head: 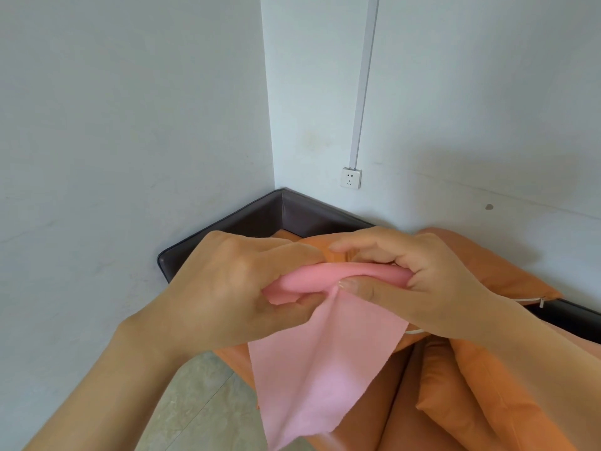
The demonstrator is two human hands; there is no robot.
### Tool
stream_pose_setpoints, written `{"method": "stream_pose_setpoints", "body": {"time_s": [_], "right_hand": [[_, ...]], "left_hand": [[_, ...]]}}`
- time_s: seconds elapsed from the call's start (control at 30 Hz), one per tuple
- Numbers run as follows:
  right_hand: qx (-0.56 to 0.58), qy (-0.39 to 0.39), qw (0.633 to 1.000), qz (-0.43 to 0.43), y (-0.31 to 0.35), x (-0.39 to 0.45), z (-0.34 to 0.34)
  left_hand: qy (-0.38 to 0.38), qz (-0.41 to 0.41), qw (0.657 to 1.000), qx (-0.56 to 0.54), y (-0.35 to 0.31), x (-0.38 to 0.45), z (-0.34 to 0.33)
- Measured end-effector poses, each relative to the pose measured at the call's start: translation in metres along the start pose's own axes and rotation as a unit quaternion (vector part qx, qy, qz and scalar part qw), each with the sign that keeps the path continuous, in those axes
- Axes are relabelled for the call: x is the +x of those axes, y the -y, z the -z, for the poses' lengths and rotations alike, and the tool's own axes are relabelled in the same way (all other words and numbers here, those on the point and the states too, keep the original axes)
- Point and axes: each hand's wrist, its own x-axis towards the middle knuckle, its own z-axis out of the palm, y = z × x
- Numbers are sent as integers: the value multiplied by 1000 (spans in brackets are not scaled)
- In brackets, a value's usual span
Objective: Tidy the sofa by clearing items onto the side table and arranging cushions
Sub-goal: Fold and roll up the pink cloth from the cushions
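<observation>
A pink cloth [312, 372] hangs in front of me over the sofa corner, its top edge bunched into a fold. My left hand [234, 288] grips the left end of that fold with curled fingers. My right hand [403, 284] pinches the right end, thumb underneath and fingers over the top. Behind and below the cloth lie orange cushions [481, 395], one with a white zip at its corner. The dark brown sofa back [247, 219] wraps around the wall corner behind my hands.
White walls meet in a corner right behind the sofa. A wall socket [351, 178] with a cable duct running up sits just above the sofa back. Grey tiled floor [195, 402] shows at lower left.
</observation>
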Motion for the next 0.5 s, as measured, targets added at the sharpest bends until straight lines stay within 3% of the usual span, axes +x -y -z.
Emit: {"method": "stream_pose_setpoints", "body": {"time_s": [0.1, 0.3, 0.5], "right_hand": [[-22, 15, 1000, 2, -3, 0, 3], [-143, -25, 985, 90, -7, -2, -1], [-59, 29, 998, 7, -4, 0, 9]], "left_hand": [[-4, 1, 1000, -6, 1, 0, -1], [5, 38, 994, -105, 0, 0, -1], [35, 18, 999, 15, 0, 1, -4]]}}
